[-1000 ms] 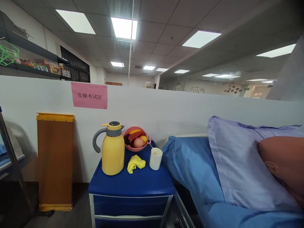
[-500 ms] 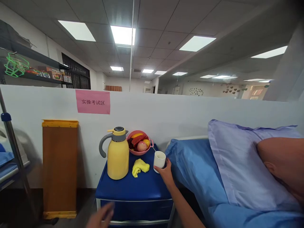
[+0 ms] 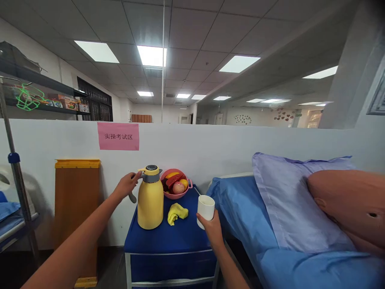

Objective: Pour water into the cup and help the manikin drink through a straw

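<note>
My left hand [image 3: 128, 184] is wrapped round the top of the grey handle of a yellow thermos jug [image 3: 150, 206], its thumb near the lid lever. The jug stands upright on a blue bedside cabinet [image 3: 174, 243]. At the cabinet's right side my right hand [image 3: 213, 226] grips a white cup [image 3: 206, 205], held upright with a thin spoon-like handle showing behind its rim. Between jug and cup lies a crumpled yellow cloth [image 3: 177, 212]. Behind them sits a pink basket [image 3: 177, 196] of fruit.
To the right is a bed with blue bedding [image 3: 237, 208], a lilac pillow [image 3: 279, 200] and a manikin's head [image 3: 345, 196] on it. A brown board [image 3: 77, 200] leans on the white partition [image 3: 180, 144]. A metal pole [image 3: 21, 196] stands at far left.
My left hand has risen from the lower edge to the jug's handle and closed on it. My right hand has brought the cup slightly nearer. The camera view has shifted a little.
</note>
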`<state>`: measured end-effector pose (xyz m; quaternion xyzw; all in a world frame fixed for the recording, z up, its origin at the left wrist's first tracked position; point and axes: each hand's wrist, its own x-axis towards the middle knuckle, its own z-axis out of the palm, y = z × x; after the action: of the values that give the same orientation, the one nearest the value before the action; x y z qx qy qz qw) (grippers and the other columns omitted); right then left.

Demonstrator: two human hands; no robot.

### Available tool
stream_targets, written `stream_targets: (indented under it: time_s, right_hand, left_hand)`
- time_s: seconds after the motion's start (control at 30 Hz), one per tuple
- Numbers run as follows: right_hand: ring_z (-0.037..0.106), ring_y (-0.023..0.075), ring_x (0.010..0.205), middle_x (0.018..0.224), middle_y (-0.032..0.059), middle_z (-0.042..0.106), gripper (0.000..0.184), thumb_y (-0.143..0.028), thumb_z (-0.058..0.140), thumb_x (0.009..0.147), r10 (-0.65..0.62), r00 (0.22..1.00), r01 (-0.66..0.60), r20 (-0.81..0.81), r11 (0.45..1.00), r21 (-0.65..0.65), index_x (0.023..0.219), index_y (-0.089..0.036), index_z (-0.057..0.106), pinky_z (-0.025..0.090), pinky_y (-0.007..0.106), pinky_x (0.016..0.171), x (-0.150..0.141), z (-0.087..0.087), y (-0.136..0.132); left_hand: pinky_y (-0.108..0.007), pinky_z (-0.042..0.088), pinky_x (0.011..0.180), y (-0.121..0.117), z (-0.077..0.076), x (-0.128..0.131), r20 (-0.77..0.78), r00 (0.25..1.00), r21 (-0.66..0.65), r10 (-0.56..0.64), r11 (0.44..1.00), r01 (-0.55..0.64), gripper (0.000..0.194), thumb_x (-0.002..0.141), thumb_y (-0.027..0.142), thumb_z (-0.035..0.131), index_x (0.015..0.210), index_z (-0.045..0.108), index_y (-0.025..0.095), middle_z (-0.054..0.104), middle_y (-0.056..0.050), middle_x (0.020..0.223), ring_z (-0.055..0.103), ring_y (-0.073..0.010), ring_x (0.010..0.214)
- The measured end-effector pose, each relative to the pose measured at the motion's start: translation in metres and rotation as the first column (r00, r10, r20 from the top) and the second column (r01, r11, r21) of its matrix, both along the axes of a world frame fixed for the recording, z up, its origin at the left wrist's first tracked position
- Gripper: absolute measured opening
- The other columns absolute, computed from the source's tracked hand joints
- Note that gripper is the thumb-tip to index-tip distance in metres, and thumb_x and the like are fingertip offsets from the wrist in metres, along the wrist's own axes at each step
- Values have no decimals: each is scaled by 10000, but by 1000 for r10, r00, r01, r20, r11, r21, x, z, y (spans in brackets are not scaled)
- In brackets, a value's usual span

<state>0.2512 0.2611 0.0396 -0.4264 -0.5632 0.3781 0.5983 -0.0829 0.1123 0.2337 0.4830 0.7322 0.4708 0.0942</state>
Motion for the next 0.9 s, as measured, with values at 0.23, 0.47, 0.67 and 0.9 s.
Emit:
stream_targets:
  time_s: [0.23,0.47,0.67,0.9]
  right_hand:
    - [704,342,885,937,67,720,653,-536,849,568,-30,999,26,-38,994,-104,1065,-215,570,565,419,767,20,1,-71]
    - [714,322,989,1061,79,747,743,-556,792,695,36,957,-77,-287,988,-133,1287,-196,527,555,431,882,35,6,-126]
    - [677,273,941,1056,64,708,651,-447,829,702,31,982,-44,-186,997,-63,1238,-201,555,550,376,827,73,32,-168]
    - [665,278,990,1151,91,684,712,-343,838,635,72,982,-60,-176,995,74,1263,-203,535,543,400,851,101,72,-207]
  left_hand:
    - [-299,290,461,9,2,37,123,991,-27,-45,998,48,647,830,844,339,574,333,250,280,42,505,292,-120,470]
    - [-311,243,499,5,30,77,-21,1000,-22,2,1000,-2,663,786,837,442,525,374,231,377,8,526,323,-134,502]
    - [-317,274,528,-29,106,133,-354,921,-107,-164,985,134,696,788,844,430,489,412,216,414,-18,536,405,-163,514]
    - [-318,328,552,-80,170,203,-665,670,-261,-332,943,207,707,833,812,392,595,622,186,586,-69,627,550,-205,588]
